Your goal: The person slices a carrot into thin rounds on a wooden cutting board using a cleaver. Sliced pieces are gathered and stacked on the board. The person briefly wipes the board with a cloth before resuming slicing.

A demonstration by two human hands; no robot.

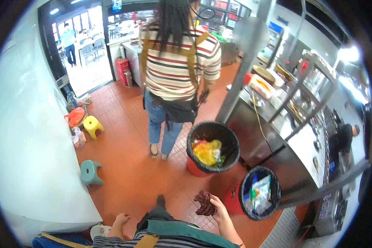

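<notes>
In my right hand (219, 208) is a crumpled dark maroon cloth (205, 203), gripped at its right side and held above the tiled floor. My left hand (122, 219) hangs low at the left of my body, fingers curled, with nothing seen in it. Just right of the cloth stands a red bin (235, 198) with a black liner, holding plastic packaging (261, 189). Farther ahead is a larger red bin (198, 169), also lined in black, with yellow and clear plastic waste (208, 152) inside.
A person in a striped shirt (179, 71) stands ahead, back turned. Stools, yellow (93, 125) and teal (91, 172), and bags (76, 116) line the left wall. A steel counter (303, 152) with dishes runs along the right, with another person (342, 139) beyond. An open doorway (86, 62) is at upper left.
</notes>
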